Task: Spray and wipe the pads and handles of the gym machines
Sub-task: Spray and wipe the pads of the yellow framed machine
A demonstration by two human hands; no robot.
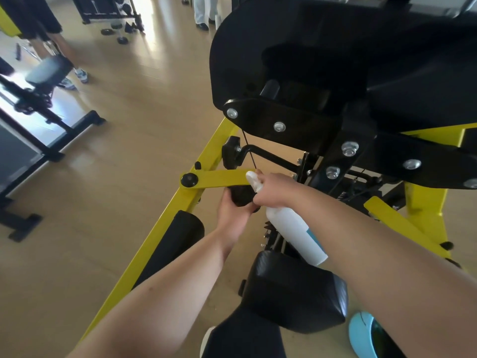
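Your left hand (232, 215) curls round a dark bundle (241, 195) just under the yellow lever (222, 178); whether it is cloth or a handle grip is unclear. Your right hand (273, 188) grips the spray bottle (296, 233) at its neck, nozzle beside the lever, probably so the spray lands where you wipe.

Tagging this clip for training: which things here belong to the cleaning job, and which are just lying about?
Job: bottle, in right hand; black cloth or grip, in left hand; pad.
Lying about: dumbbells; another person's shoes.
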